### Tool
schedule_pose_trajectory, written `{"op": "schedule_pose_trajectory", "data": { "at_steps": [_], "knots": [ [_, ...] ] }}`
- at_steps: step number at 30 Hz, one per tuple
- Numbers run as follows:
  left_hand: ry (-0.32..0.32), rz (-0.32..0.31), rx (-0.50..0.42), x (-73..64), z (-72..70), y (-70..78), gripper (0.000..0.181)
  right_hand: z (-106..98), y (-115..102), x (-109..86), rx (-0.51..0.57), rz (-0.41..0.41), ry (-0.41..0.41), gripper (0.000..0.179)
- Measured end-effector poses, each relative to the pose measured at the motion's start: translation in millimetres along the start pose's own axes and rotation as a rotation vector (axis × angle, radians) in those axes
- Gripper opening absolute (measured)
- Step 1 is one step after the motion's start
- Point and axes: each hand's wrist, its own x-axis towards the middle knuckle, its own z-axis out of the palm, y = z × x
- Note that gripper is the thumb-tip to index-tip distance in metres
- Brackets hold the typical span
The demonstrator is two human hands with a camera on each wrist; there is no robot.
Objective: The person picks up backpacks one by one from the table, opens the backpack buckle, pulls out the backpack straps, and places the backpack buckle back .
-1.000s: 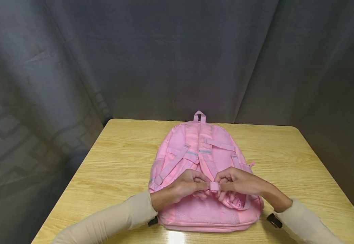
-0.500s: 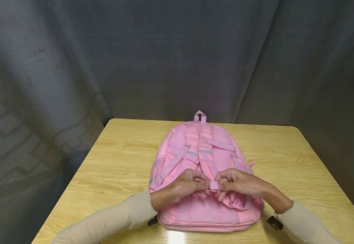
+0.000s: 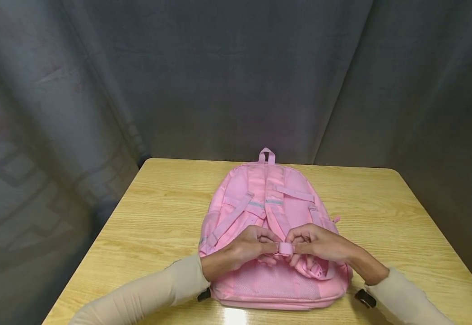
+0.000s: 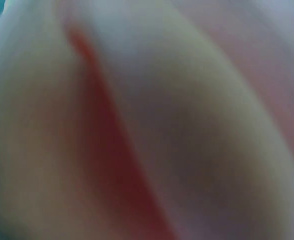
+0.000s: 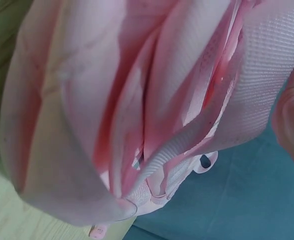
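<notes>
A pink backpack (image 3: 276, 286) lies on the table with its strap side up. Over its lower middle, both hands meet at a small folded piece of pink webbing strap (image 3: 286, 248). My left hand (image 3: 246, 246) pinches the strap's left end between thumb and fingers. From the other side, my right hand (image 3: 321, 241) pinches its right end. Below the right hand, a pink plastic buckle (image 3: 318, 271) hangs by the fingers. In the right wrist view, wide ribbed webbing (image 5: 267, 70) runs close to the thumb (image 5: 293, 112). The left wrist view is too blurred to make out.
The wooden table (image 3: 159, 198) extends on both sides of the backpack. Its carry handle (image 3: 266, 155) points toward the table's far edge. Shoulder straps (image 3: 232, 221) lie across the back panel. Grey curtains (image 3: 236, 81) hang behind the table and along its sides.
Almost nothing differs. Both hands keep their pinch on the pink webbing strap, with only slight shifts of the right hand. The backpack has stayed in place.
</notes>
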Motion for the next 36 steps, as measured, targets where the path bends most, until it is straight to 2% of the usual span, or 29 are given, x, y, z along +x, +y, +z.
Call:
{"op": "schedule_pose_trajectory", "data": {
  "at_steps": [14,22,36],
  "knots": [
    [-0.004,-0.013,0.01,-1.0,0.1,0.5,0.013,1.6,-2.3,1.5,-0.078,-0.046,0.009,0.014],
    [0.009,-0.029,0.016,-1.1,1.3,-0.5,0.014,3.4,-4.2,2.3,-0.077,-0.034,0.004,0.016],
    [0.013,0.0,0.003,-1.0,1.3,0.0,0.016,0.2,-0.5,0.6,0.076,0.059,0.044,0.018]
  ]
}}
